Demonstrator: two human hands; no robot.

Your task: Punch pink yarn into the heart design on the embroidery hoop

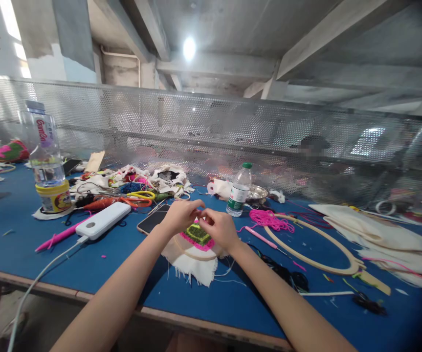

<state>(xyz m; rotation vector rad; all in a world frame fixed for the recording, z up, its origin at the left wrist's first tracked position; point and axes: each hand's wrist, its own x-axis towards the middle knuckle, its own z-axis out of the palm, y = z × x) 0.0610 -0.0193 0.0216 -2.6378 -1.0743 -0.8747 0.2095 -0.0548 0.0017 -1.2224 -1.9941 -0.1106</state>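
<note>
Both hands meet over a small embroidery hoop [183, 251] holding white cloth [200, 271] with frayed edges. Looped yarn in pink, dark green and yellow [200, 236] covers the middle of the cloth. My left hand [183, 215] is closed, its fingertips pinched above the yarn. Opposite it, my right hand [219, 228] is pinched too, its fingertips almost meeting the left ones. Whatever lies between the fingers is too small or hidden to make out. Beside my left hand lies a phone [152, 220]. A pink punch needle [261, 237] rests right of my right hand.
A larger empty hoop [315, 254] and pink yarn [273, 221] lie to the right, near folded cloth [365, 227]. A water bottle [238, 191] stands behind my hands. Leftward are a white power bank [103, 221], scissors [137, 201], scraps and a stacked bottle [44, 146].
</note>
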